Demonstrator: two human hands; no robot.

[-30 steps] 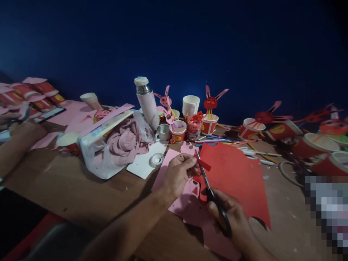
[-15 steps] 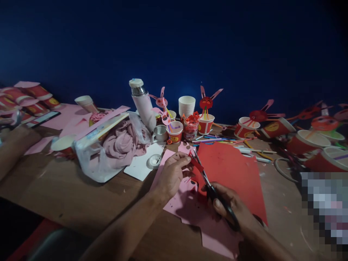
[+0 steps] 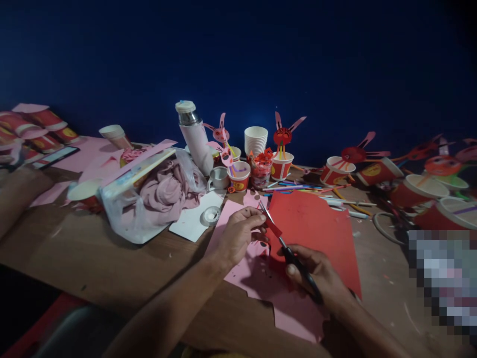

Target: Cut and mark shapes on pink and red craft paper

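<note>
My left hand (image 3: 240, 233) pinches a small strip of red paper (image 3: 275, 229) between thumb and fingers. Black-handled scissors (image 3: 300, 270) are in my right hand (image 3: 316, 273), its fingers wrapped round the handles. Their blades lie along the red strip, close to my left fingertips, and look nearly together. Below my hands are pink paper sheets (image 3: 298, 318) with a few dark marks and tiny scraps. A large red paper sheet (image 3: 316, 238) lies under and beyond the scissors.
Behind my hands stand a white thermos (image 3: 196, 144), a metal cup (image 3: 218, 178), stacked white cups (image 3: 256, 140) and red paper cups (image 3: 282, 166) with paper figures. A plastic bag (image 3: 122, 214) with pink cloth lies left. Another person's hand (image 3: 30, 184) is at the far left.
The scissor blades have closed together along the red strip. The whole view has shifted slightly; both my hands keep about the same place.
</note>
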